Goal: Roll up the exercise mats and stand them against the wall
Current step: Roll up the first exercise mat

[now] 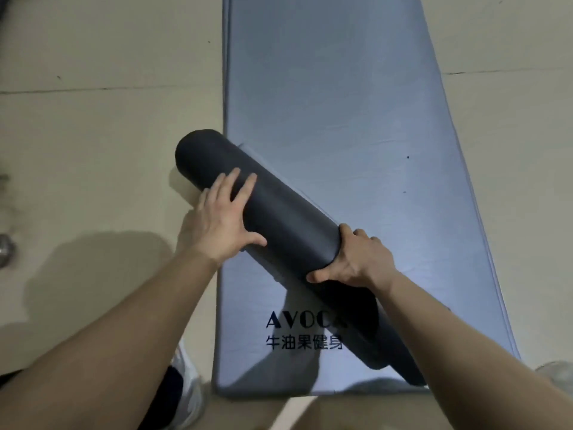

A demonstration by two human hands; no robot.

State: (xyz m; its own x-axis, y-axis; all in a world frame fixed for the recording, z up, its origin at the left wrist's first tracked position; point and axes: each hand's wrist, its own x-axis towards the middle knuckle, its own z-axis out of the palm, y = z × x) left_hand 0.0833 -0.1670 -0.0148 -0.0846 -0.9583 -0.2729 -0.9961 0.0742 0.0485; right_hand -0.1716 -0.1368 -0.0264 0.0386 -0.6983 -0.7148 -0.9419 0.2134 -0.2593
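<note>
On the far left, well away from the left hand, a small round metallic object [5, 248] sits blurred at the edge of the beige tiled floor [102, 119]. Below the left forearm a white shoe [186, 389] shows on the floor. The left hand [221, 221] lies palm-down on the upper left part of a dark, nearly black rolled exercise mat [273, 218], its grip spread flat with the fingers [246, 187] splayed over the curve of the roll and the thumb pressed against the near side, so it presses rather than closes around it. The roll lies slantwise, its far end poking out past the left hand over the floor and its near end running down to the right beneath the right forearm. Under the roll, a flat blue-grey foam exercise mat [341, 103] stretches away from the person, with black printed lettering [305, 333] just below the hands, partly covered by the roll. The right hand [353, 259] holds the roll's middle, its grip clamped on it with fingers curled over the top and the thumb tucked underneath. By the right forearm, at the lower right edge, a grey blurred object [556, 370] sits on the floor.
</note>
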